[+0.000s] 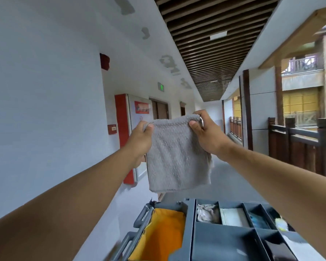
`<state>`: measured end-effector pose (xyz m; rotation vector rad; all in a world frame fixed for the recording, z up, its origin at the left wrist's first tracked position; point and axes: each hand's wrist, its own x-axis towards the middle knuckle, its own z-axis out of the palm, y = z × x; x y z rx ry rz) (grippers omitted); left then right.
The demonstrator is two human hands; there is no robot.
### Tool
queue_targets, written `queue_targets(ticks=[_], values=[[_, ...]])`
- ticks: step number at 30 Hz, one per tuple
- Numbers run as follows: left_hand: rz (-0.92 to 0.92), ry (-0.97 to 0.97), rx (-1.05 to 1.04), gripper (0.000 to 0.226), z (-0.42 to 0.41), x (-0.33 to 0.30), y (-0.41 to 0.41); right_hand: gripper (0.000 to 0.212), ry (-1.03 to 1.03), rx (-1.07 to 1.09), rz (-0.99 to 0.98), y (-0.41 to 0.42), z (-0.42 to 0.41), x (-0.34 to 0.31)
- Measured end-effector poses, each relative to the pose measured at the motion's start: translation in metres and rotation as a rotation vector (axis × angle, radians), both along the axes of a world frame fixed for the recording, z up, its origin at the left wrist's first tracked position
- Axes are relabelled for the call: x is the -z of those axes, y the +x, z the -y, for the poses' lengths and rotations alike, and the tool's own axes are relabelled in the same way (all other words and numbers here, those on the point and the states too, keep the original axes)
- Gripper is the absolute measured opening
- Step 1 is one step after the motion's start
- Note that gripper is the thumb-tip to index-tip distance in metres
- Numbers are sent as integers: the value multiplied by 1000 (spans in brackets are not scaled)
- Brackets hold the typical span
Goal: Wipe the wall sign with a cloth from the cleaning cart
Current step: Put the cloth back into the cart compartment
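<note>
While both arms reach forward, left hand (139, 142) and right hand (208, 132) each pinching a top corner of grey cloth (177, 155), cloth hanging flat above cleaning cart (192, 228), red-framed wall sign (123, 129) just behind left hand.

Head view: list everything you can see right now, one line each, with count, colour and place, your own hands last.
cloth: one, grey, held up by its top corners above the cart
cleaning cart: one, grey, bottom centre, top tray split into compartments
waste bag: one, orange-yellow, on the cart's left side
crumpled rag: one, pale grey, in the cart's back-left compartment
cabinet: one, red with a pale door, on the left wall behind the cloth
exit sign: one, green, high on the left wall
railing: one, dark wood, right side of the corridor
left hand: fingers pinch the cloth's top-left corner
right hand: fingers pinch the cloth's top-right corner
</note>
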<state>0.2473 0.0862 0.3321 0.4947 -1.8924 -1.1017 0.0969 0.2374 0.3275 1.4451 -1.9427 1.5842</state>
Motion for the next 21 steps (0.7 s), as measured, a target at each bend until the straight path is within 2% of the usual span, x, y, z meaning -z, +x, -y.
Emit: queue_targets(ticks=[3, 5, 10, 14, 16, 21], values=[[31, 92, 149, 20, 2, 28, -54, 24, 49, 83, 43, -40, -10, 32], [60, 177, 280, 21, 7, 52, -95, 24, 106, 147, 70, -71, -15, 54], [40, 306, 530, 47, 15, 97, -165, 28, 111, 300, 153, -125, -28, 92], [204, 455, 622, 58, 21, 131, -204, 28, 129, 376, 212, -157, -27, 124], [219, 536, 701, 65, 27, 152, -225, 25, 139, 429, 234, -176, -26, 143], [233, 662, 844, 31, 38, 195, -261, 25, 133, 464, 279, -207, -25, 183]])
